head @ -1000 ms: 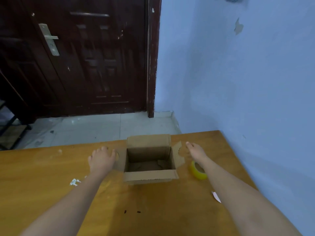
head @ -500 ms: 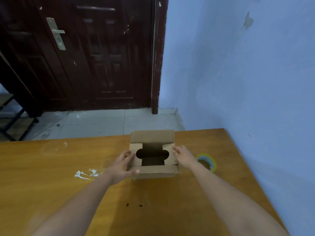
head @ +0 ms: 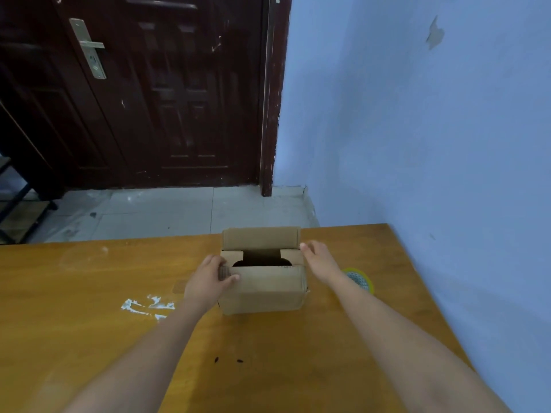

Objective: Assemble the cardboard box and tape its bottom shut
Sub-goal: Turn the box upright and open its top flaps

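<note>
a dark wooden door (head: 167,90) with a metal handle (head: 89,49) stands left of a pale blue wall (head: 417,114) with chipped paint. grey floor tiles (head: 167,213) lie beyond the orange-brown wooden table (head: 74,308), smeared with white marks (head: 146,305).

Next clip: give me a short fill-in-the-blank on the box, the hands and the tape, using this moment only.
1. The cardboard box stands on the wooden ____.
2. The left hand grips the near flap at the box's ____ corner.
3. The tape roll lies on the table to the ____ of the box.
4. The right hand holds ____.

Missing words: table; left; right; nothing
</note>
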A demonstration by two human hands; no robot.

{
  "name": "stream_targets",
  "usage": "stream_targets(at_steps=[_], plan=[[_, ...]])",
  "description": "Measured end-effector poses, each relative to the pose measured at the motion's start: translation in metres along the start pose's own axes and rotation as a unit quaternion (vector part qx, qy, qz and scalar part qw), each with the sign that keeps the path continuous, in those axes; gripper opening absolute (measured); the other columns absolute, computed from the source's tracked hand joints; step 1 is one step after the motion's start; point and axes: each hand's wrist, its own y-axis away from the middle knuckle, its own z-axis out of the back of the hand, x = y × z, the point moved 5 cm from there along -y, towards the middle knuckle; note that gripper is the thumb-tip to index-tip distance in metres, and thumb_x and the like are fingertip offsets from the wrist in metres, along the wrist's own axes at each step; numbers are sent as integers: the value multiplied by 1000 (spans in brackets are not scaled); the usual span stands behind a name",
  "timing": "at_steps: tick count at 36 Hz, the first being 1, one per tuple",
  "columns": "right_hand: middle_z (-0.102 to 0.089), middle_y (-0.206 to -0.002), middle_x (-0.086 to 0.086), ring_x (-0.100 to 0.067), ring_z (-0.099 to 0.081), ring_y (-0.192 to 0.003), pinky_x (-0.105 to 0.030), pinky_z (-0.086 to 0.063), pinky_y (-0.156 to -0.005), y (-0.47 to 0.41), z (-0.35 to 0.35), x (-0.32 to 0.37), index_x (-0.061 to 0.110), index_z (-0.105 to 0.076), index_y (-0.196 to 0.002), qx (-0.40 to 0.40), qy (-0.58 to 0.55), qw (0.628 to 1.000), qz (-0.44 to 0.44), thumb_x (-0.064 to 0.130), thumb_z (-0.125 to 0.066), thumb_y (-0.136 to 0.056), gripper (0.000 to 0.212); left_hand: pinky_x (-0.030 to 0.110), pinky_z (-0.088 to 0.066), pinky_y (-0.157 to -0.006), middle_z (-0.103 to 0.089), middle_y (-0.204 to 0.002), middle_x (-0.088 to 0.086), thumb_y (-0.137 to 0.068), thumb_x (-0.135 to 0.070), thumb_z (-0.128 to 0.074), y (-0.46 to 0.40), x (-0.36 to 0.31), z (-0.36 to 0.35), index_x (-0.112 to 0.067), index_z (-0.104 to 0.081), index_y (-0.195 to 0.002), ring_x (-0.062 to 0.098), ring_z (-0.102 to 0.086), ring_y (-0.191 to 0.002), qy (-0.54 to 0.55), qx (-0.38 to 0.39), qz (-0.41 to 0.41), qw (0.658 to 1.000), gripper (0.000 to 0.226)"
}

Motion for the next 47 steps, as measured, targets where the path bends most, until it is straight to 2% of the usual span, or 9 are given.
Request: stream_targets(at_steps=[7, 10, 14, 17, 20, 24, 28, 36, 47], plan=[[-6, -159, 5, -18, -10, -146, -41, -15, -117, -16, 2, 31, 30, 5, -150, 31, -101, 994, 39, 29, -48, -95, 76, 43, -50, -84, -37, -134, 6, -78, -36, -74, -12, 4, -17, -14, -21, -142, 25, -48, -116, 46, -13, 89, 995, 86], [-32, -152, 2, -17, -32, -138, -38, -29, -112, -21, 3, 39, 22, -24, -148, 0, -86, 996, 40, 33, -44, -96, 57, 42, -52, -79, -27, -143, 4, -76, -36, -76, -13, 5, -16, -28, 0, -147, 27, -43, -125, 46, -16, 99, 994, 105], [-62, -108, -3, -20, -57, -95, -41, -49, -88, -5, -3, 37, 10, -67, -98, -66, 126, 987, 80, 40, -41, -94, 39, 49, -46, -96, -2, -155, -2, -73, -31, -79, -13, -1, -11, -41, 16, -144, 28, -16, -142, 3, -32, 70, 997, 118], [-57, -113, 3, -15, -53, -99, -31, -48, -80, 15, -25, 19, 14, -70, -100, -39, 230, 963, 135, 38, -44, -93, 37, 46, -29, -111, 11, -158, -8, -84, -33, -68, -17, -7, -17, -42, 5, -147, 22, 8, -146, -101, -2, 4, 995, 97], [-46, -136, 5, -14, -41, -126, -31, -38, -103, 30, -40, 5, 18, -58, -127, -49, 230, 959, 155, 35, -43, -94, 40, 44, -14, -117, 7, -159, -6, -97, -37, -42, -19, -5, -30, -35, -20, -148, 20, 10, -146, -170, 73, -37, 982, 56], [-7, -159, 8, -13, 0, -147, -42, -5, -118, 39, -58, -10, 24, -20, -149, -11, 269, 957, 111, 39, -34, -97, 57, 42, -26, -113, 26, -155, -7, -96, -53, -28, -11, 5, -42, -36, 3, -149, 18, 17, -144, -177, 137, -52, 973, 64], [16, -157, 12, -10, 17, -144, -44, 1, -117, 39, -60, -17, 26, 1, -151, 41, 297, 950, 91, 56, -36, -92, 76, 41, -37, -106, 38, -145, -12, -88, -70, -30, -6, 7, -44, -42, 13, -146, 17, 21, -143, -181, 148, -67, 970, 78], [9, -159, 10, -10, 9, -146, -43, -14, -119, 24, -43, -6, 23, -5, -152, 57, 332, 938, 78, 44, -54, -88, 83, 47, -30, -110, 34, -151, -8, -87, -69, -34, -2, -9, -52, -38, 10, -148, 24, 18, -144, -156, 159, -21, 975, 82], [4, -160, 7, -16, -3, -147, -37, -21, -117, 32, -10, 14, 24, -6, -152, 77, 328, 936, 103, 44, -49, -92, 77, 48, -17, -115, 10, -159, 0, -94, -53, -39, 3, -35, -12, -26, 1, -151, 26, 6, -146, -335, 114, -21, 935, 76]])
